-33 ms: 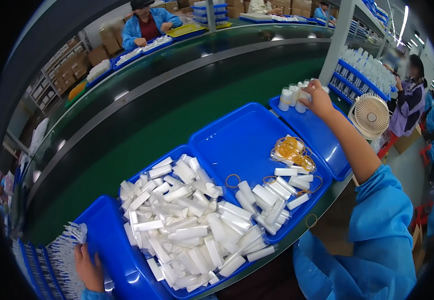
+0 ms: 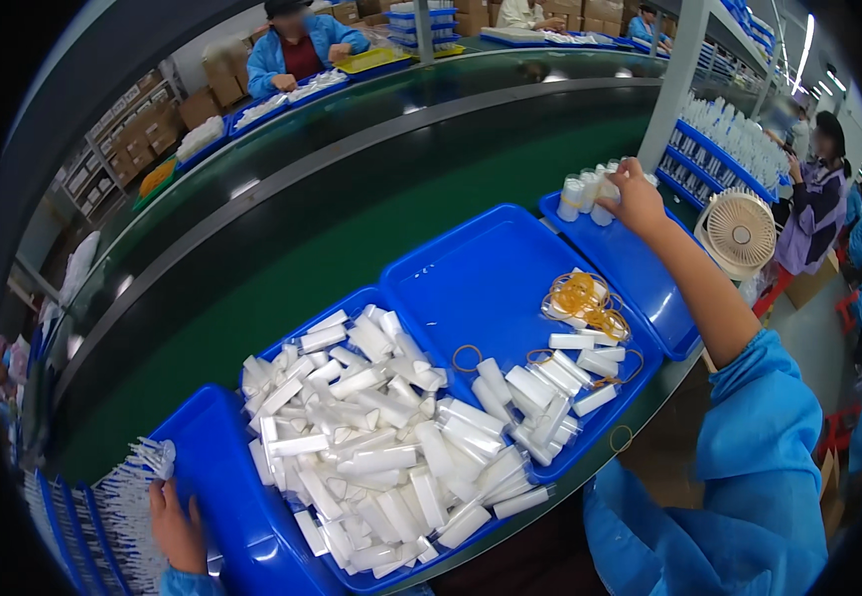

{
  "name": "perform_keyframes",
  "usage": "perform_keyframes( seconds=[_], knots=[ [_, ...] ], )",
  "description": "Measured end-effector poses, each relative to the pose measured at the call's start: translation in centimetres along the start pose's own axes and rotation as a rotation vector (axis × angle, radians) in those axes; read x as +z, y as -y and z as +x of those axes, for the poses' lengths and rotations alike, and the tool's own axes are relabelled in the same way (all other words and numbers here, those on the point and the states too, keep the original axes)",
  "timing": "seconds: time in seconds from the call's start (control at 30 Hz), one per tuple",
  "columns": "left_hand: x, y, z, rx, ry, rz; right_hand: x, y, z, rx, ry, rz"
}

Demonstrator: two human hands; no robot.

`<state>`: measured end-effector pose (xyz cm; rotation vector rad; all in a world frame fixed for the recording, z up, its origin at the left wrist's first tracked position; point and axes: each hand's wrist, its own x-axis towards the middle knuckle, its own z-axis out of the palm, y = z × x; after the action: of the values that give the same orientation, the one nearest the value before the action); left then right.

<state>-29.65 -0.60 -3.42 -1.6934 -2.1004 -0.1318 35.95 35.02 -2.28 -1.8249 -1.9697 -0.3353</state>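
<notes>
Surface: your green bench, set with a row of blue trays; one heaped with white packets, the next holding more packets and tangled rubber bands. Room: grey post, beige fan, cartons on shelving, a co-worker in blue across the bench, another person in purple at right. Right hand: your arm extended forward and right, palm down, thumb and fingers narrowed about one of the white rolls standing at the rightmost tray's far end. Left hand: low at left, fingers upward beside thin clear pieces; you cannot tell whether it grips any.
</notes>
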Motion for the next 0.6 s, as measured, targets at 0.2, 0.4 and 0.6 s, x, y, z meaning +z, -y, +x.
perform_keyframes(
  seconds=[0.2,0.4,0.6],
  knots=[
    [1.5,1.3,1.2,-0.025,0.039,0.012,-4.6,13.0,-4.2,-0.350,0.292,0.524],
    [2.6,3.0,3.3,-0.127,0.077,-0.014,-6.2,24.7,-7.9,-0.595,0.732,0.475],
    [3.1,3.7,3.6,-0.131,-0.061,-0.074,-2.8,29.1,-6.6,-0.592,0.834,0.272]
  ],
)
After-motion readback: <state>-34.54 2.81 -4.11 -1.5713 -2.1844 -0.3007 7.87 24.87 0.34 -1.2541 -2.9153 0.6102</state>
